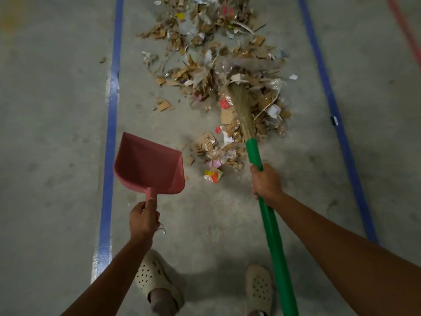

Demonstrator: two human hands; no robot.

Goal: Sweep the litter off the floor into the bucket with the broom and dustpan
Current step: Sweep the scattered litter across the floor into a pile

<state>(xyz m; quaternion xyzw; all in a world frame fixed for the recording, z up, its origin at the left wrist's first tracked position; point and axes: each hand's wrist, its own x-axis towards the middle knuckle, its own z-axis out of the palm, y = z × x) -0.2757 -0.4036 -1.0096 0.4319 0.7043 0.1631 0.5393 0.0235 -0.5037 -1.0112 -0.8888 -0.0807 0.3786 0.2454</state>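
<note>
**Broom in the pile, dustpan held off to the left**

I'm looking straight down at the concrete floor [205, 224] through the head camera. The left hand [144, 216] grips the dustpan [148, 163] by its short handle, fingers curled round it and the thumb laid along the top. The pan is pink, its mouth pointing ahead and a touch to the right. I can't tell whether its lip touches the floor.

Over on the right, the right hand [266, 183] has its fingers wrapped round the broom [271, 224], on the upper part of the green handle, close to the bristles. The handle slants back past the right shoe [259, 286] and out of the bottom of the frame. The straw bristles [241, 106] lie in the rubbish, with their tip under scraps of cardboard.

The litter [205, 53] is torn cardboard, paper, clear plastic and wrappers. It runs in a long strip from just ahead of the dustpan to the top of the frame, between the left blue line [109, 144] and the right blue line [337, 115]. A yellow-and-red wrapper [213, 175] is the nearest piece, between the pan and the broom handle. One stray scrap [103, 59] sits outside the left line.

The left shoe [152, 277] shows at the bottom edge. Both shoes are pale clogs with holes.
</note>
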